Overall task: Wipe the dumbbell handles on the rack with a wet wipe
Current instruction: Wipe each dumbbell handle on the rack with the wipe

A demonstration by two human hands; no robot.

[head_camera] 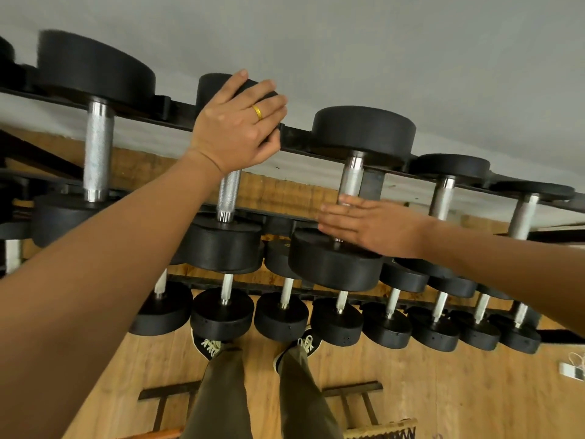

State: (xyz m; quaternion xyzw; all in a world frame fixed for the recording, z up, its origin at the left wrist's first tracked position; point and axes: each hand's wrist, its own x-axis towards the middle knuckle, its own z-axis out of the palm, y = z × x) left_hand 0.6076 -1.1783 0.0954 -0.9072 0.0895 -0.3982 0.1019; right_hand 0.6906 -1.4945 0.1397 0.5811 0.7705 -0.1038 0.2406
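Black dumbbells with knurled steel handles lie across the top tier of a dark rack (177, 106). My left hand (235, 122), wearing a gold ring, grips the far head of the second dumbbell, whose handle (228, 193) shows below my wrist. My right hand (370, 224) is blurred, with its fingers straight and laid flat across the lower part of the third dumbbell's handle (353, 175). A small pale patch (346, 201) shows at the fingers' far edge; I cannot tell whether it is the wet wipe. Further dumbbells lie left (96, 150) and right (443, 198).
A lower tier holds several smaller dumbbells (281, 315). My shoes (212, 345) stand on the wooden floor (443, 391) close under the rack. A small white object (571, 370) lies on the floor at right. Behind the rack is a pale wall (380, 42).
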